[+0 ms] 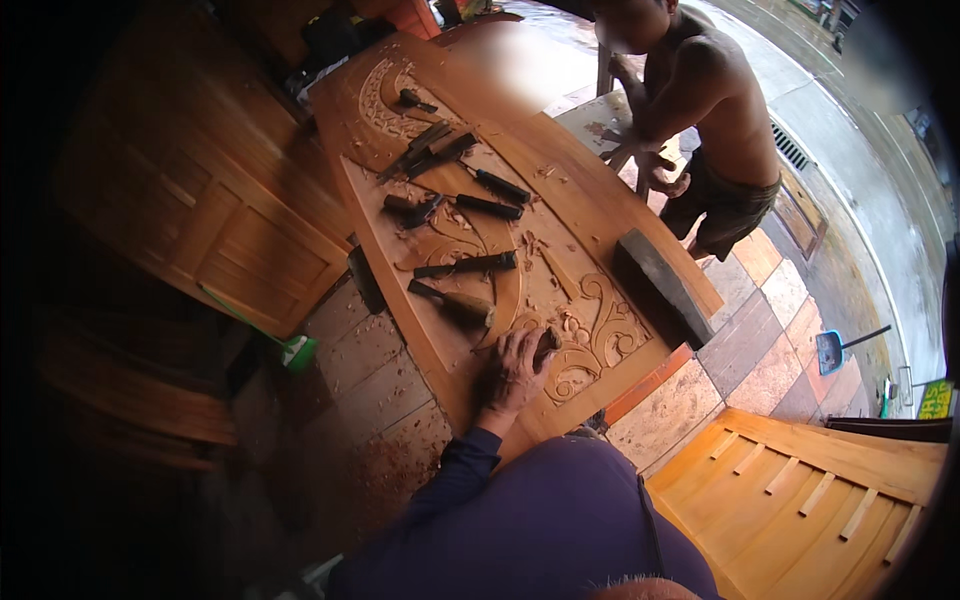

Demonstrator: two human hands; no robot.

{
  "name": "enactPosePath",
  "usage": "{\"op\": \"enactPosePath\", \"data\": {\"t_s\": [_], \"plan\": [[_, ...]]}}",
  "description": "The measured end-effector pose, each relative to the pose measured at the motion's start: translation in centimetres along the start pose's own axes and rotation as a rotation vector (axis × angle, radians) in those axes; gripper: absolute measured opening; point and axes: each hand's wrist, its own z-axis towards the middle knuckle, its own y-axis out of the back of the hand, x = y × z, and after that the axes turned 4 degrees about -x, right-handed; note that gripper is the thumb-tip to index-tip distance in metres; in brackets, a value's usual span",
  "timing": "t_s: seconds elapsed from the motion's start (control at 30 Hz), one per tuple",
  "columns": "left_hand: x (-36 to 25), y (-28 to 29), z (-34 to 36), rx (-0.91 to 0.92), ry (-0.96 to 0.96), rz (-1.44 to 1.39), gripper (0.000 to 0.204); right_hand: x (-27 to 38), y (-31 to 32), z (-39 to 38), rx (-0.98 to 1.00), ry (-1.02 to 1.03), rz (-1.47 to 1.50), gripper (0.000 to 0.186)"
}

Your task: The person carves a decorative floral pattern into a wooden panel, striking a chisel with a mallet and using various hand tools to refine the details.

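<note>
Single view, head-mounted, left of a side-by-side fisheye pair. Looks steeply down and forward over the wearer's purple-clad torso [560, 520] onto a carved wooden door panel [590, 210] at arm's reach. Straight edges bow toward the dark circular rim. Tiled floor [740, 350] fills the right; no second view supplied.
</note>
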Motion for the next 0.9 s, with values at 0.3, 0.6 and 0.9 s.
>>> {"op": "enactPosePath", "data": {"t_s": [0.3,0.6,0.9], "plan": [[0.1,-0.1,0.0,-0.031,-0.058,0.03,0.053,0.5,-1.5,-0.3,0.01,0.038,0.077,0.053],[-0.4,-0.3,0.0,-0.08,-0.019,0.018,0.052,0.3,-3.1,0.0,0.02,0.049,0.123,0.053],[-0.5,-0.1,0.3,-0.05,0.011,0.044,0.045,0.4,-3.5,-0.2,-0.018,0.074,0.188,0.053]]}}
